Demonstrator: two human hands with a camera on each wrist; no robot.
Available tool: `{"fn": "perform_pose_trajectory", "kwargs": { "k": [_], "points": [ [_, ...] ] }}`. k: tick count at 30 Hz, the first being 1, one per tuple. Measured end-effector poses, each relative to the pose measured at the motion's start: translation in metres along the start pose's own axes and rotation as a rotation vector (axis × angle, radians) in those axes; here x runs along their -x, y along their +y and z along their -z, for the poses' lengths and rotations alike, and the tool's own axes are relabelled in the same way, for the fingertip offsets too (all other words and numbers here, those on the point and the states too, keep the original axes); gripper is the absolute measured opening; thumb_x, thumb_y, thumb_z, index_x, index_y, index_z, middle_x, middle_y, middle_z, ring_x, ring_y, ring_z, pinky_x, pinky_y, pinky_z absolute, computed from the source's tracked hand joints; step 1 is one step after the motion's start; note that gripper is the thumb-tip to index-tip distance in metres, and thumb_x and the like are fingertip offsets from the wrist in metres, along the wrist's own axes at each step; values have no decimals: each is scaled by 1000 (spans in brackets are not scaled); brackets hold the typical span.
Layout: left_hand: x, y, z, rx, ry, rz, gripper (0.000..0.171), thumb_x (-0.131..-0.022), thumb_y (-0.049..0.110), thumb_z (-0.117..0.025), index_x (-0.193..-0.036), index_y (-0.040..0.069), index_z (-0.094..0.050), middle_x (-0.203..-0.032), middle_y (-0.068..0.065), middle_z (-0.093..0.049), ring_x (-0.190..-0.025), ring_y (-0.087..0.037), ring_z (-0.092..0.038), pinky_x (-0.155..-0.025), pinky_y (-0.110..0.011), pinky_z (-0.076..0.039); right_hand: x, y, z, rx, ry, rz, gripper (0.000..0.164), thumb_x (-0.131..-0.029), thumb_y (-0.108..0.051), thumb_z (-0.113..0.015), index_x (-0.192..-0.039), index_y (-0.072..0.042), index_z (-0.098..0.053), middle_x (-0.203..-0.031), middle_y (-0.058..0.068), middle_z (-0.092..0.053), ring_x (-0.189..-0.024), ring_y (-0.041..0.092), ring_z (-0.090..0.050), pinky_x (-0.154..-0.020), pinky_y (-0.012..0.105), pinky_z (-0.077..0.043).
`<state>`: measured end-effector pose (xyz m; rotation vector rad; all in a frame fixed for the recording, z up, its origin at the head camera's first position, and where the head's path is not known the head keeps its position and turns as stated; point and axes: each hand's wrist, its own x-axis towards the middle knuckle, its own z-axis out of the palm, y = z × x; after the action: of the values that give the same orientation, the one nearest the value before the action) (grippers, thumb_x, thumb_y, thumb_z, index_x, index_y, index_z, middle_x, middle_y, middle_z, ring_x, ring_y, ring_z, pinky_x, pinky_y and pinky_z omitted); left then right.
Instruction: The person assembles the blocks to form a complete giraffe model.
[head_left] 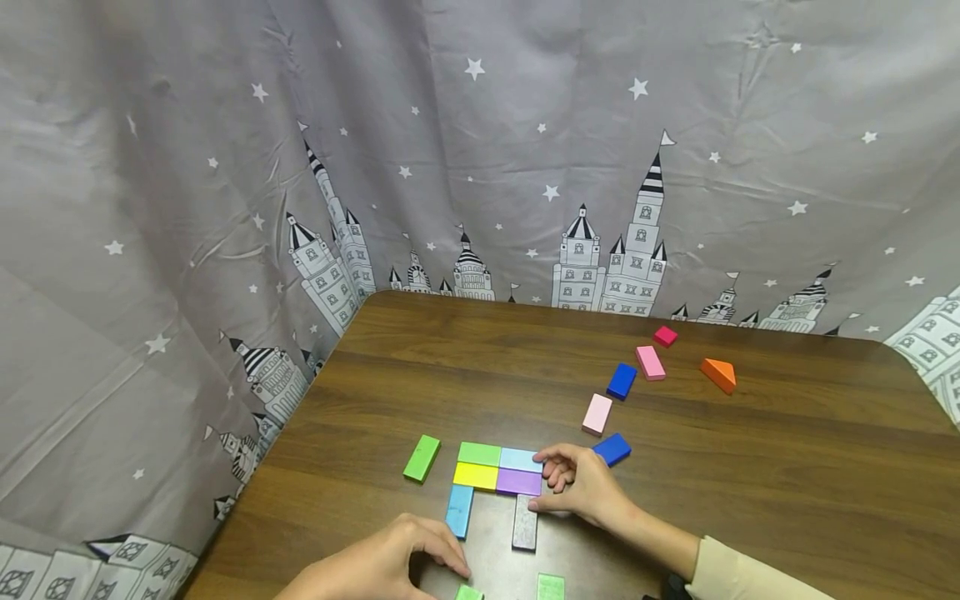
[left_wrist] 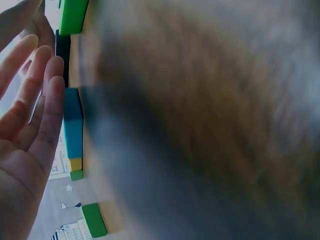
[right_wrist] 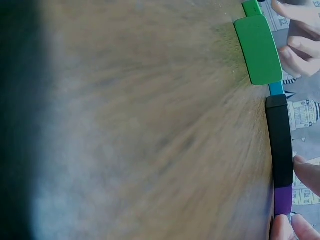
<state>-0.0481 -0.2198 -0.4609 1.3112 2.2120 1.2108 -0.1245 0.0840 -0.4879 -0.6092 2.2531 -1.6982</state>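
Flat wooden blocks form a figure in the head view: green (head_left: pixel 480 453) and light blue (head_left: pixel 516 459) on top, yellow (head_left: pixel 475 476) and purple (head_left: pixel 517 482) below. Under these, a blue block (head_left: pixel 459 511) and a black block (head_left: pixel 525 525) stand out like two legs. My right hand (head_left: pixel 588 483) touches the figure's right side, index fingertip at the light blue block, thumb at the black one; its other fingers are bent. My left hand (head_left: pixel 397 557) hovers with loosely bent fingers beside a green block (head_left: pixel 468 593), gripping nothing. Another green block (head_left: pixel 551 587) lies at the bottom edge.
A lone green block (head_left: pixel 422 458) lies left of the figure. Trailing toward the back right are blue (head_left: pixel 612 449), light pink (head_left: pixel 597 414), blue (head_left: pixel 622 381), pink (head_left: pixel 650 363) and red (head_left: pixel 665 336) blocks, plus an orange triangle (head_left: pixel 719 375). A grey curtain (head_left: pixel 480 167) borders the wooden table (head_left: pixel 787 467).
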Motion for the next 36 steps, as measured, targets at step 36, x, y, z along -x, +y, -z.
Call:
{"fn": "perform_pose_trajectory", "kwargs": {
  "k": [36],
  "points": [
    [7,-6,-7,67,5,68,26,-88,18,-78,-112,8,-74,-107,4,-69,-96,-1,-60,-79,-23,-54,0,-2,1,16,-19,-19,51,-68,-4,-91,-110,8,-66,-85,8,-61,-67,11,-58,-61,20,-52]
  ]
}}
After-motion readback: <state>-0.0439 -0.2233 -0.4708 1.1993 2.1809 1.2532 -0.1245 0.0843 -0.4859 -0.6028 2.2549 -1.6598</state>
